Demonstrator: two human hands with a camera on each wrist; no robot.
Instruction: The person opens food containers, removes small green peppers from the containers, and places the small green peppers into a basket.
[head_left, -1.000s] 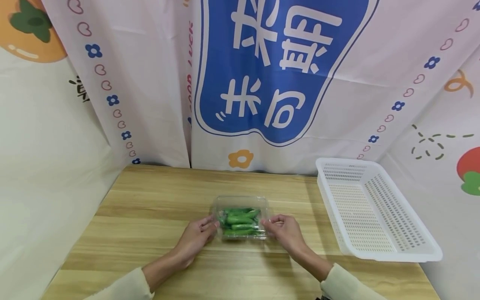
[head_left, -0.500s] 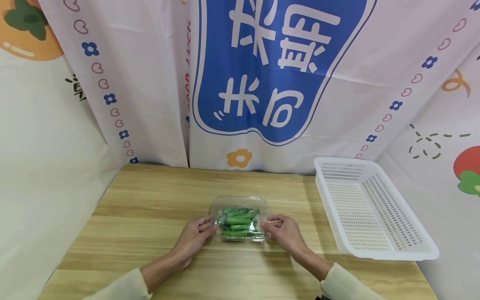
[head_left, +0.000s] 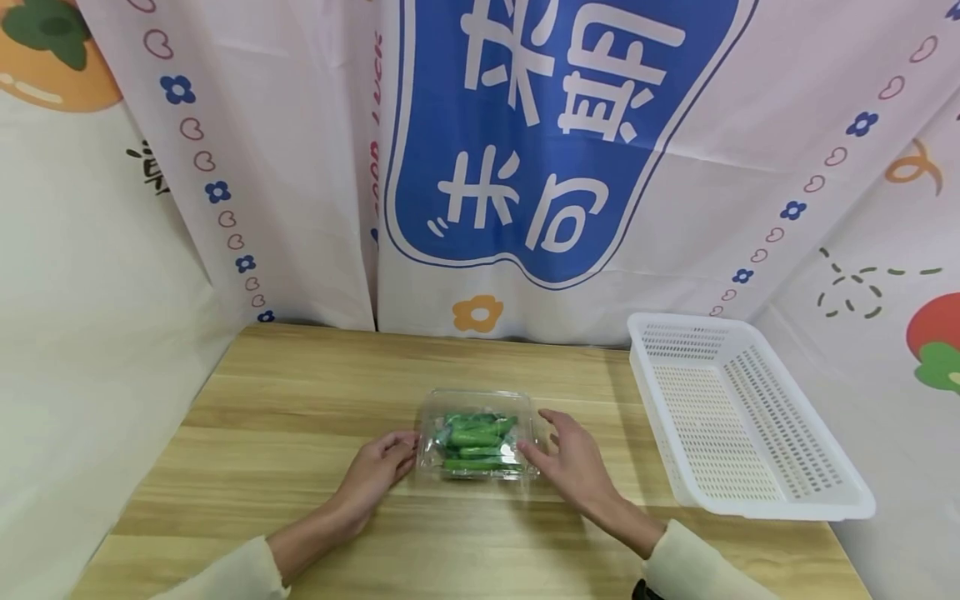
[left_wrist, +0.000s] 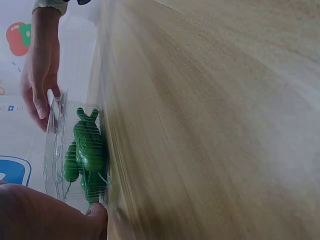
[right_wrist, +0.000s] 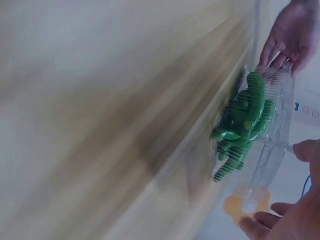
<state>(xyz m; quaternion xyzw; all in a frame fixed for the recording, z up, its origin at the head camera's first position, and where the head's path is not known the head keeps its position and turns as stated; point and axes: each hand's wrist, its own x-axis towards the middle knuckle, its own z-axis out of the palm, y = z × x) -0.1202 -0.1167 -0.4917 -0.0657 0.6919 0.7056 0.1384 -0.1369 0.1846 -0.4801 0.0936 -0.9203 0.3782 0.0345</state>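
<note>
A clear plastic clamshell box [head_left: 441,402] lies on the wooden table, its lid down over several green peppers [head_left: 476,437]. Ribbed side walls show in both wrist views, with the peppers [right_wrist: 245,122] piled behind them. My left hand [head_left: 375,475] rests by the box's left edge, fingers loosely bent, fingertips just off its side. On the other side, my right hand [head_left: 573,462] is spread, its thumb tip at the right edge of the lid and the other fingers reaching past the corner. Neither hand grips the box.
A white plastic basket [head_left: 678,446] with slotted walls stands at the table's right side. Printed cloth [head_left: 315,208] hangs behind the table [head_left: 300,375] and along both sides.
Both hands have loosened from the box's sides. The left hand has drawn back a little to the left, and the right fingers have straightened and spread. The box stays in place.
</note>
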